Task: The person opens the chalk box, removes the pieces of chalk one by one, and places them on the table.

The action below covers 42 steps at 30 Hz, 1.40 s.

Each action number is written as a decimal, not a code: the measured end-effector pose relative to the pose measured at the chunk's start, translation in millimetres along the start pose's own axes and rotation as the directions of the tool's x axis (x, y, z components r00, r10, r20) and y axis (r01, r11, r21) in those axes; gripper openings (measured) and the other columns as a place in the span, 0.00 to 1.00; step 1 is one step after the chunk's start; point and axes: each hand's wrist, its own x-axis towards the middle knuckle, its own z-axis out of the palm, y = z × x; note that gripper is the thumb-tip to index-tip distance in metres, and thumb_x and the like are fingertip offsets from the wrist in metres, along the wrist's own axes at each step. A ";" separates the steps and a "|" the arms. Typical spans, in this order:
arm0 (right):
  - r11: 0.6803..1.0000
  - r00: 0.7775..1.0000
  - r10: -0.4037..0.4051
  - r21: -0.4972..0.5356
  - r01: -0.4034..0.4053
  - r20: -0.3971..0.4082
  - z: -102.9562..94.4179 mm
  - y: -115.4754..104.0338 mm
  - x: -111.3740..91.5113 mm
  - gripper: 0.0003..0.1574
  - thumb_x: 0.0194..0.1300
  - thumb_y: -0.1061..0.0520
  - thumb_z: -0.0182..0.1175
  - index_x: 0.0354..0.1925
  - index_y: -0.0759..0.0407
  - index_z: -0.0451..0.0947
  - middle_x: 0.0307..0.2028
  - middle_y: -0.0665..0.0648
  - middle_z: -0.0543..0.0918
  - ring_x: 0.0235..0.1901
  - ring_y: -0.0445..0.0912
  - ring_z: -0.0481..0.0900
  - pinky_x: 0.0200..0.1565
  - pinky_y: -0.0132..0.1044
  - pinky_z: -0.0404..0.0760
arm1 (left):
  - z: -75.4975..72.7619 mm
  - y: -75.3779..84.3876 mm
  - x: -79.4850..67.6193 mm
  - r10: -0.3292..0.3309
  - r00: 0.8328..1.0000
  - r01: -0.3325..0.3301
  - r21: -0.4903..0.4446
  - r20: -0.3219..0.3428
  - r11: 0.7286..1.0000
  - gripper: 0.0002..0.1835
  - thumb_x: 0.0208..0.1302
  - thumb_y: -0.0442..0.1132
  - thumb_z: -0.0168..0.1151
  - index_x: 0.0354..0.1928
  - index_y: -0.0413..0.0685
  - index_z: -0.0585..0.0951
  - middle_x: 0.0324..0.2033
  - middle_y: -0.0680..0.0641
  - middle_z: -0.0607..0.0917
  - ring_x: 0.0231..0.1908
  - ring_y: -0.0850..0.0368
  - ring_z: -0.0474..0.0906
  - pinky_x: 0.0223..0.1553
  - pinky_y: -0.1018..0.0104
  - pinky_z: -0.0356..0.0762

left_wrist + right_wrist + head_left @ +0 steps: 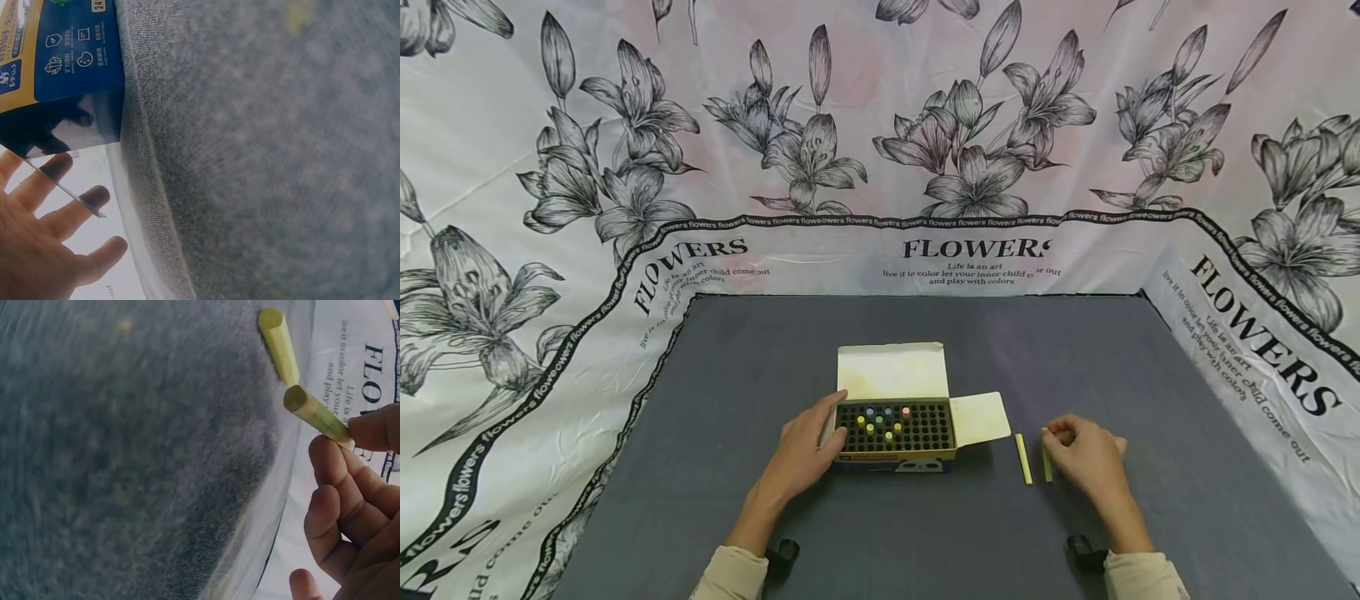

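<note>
Currently I see the left hand (805,442), fingers spread, touching the box (891,457) at lower centre. At lower right, the right hand (1090,458) pinches a yellow stick (1047,467) just beside a second stick (1024,459) on the surface (940,533).

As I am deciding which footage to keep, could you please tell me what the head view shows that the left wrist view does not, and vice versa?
Only the head view shows the rows of holes in the open box, the coloured sticks standing in some of them, and the right hand pinching a yellow stick.

Only the left wrist view shows clear white icons and the number 24 on the box's blue side.

Both share the left hand, the box and the grey surface.
</note>
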 end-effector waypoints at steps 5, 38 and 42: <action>0.999 0.996 0.017 -0.045 -0.014 0.086 1.3 4.0 2.8 0.15 0.68 0.51 0.62 0.41 0.61 0.86 0.32 0.58 0.90 0.31 0.53 0.82 0.46 0.60 0.59 | 1.6 -1.6 0.2 -0.002 1.000 0.002 0.007 -0.009 1.000 0.30 0.74 0.47 0.55 0.76 0.66 0.66 0.37 0.54 0.80 0.32 0.60 0.70 0.59 0.39 0.64; 0.994 0.984 0.031 -0.104 -0.013 0.176 9.9 -1.3 10.2 0.13 0.66 0.51 0.67 0.35 0.61 0.86 0.28 0.56 0.89 0.29 0.52 0.81 0.44 0.63 0.62 | 2.5 -0.9 -0.6 -0.002 1.000 0.003 0.008 -0.027 1.000 0.30 0.74 0.47 0.57 0.76 0.65 0.66 0.50 0.49 0.83 0.42 0.54 0.77 0.61 0.36 0.64; 0.994 0.983 0.034 -0.109 -0.015 0.181 9.0 -1.9 10.7 0.15 0.67 0.50 0.66 0.37 0.62 0.86 0.30 0.58 0.89 0.30 0.53 0.82 0.44 0.62 0.62 | 2.0 0.3 0.1 -0.010 1.000 0.011 0.010 -0.022 1.000 0.30 0.74 0.47 0.57 0.76 0.65 0.66 0.49 0.50 0.83 0.40 0.56 0.76 0.61 0.36 0.64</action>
